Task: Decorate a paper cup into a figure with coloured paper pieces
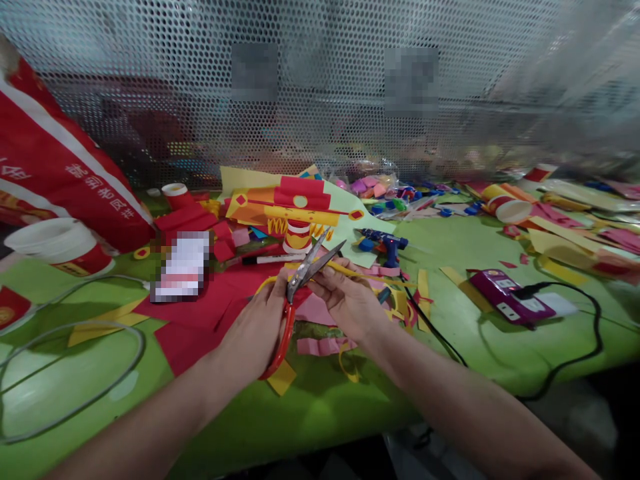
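Note:
Above the front of the table, both hands meet over the paper scraps. Scissors with red handles (286, 340) rest against my left hand (260, 320), whose fingers are closed on them; the blades are parted and point up and to the right. A thin yellow paper strip (367, 275) is pinched in the fingers of my right hand (353, 300), just right of the blades. Part of the strip also shows by my left fingers. Behind the scissors stands a paper cup (298, 237) under a yellow paper roll (305, 215) with curled yellow strips.
A blue glue gun (387, 245) lies beyond my right hand, its cord running forward. Farther right is a purple power strip (510, 297). On the left are a blurred phone (183, 267), a white cable (143, 340), and a large red bag (75, 153). Red paper (200, 327) lies below.

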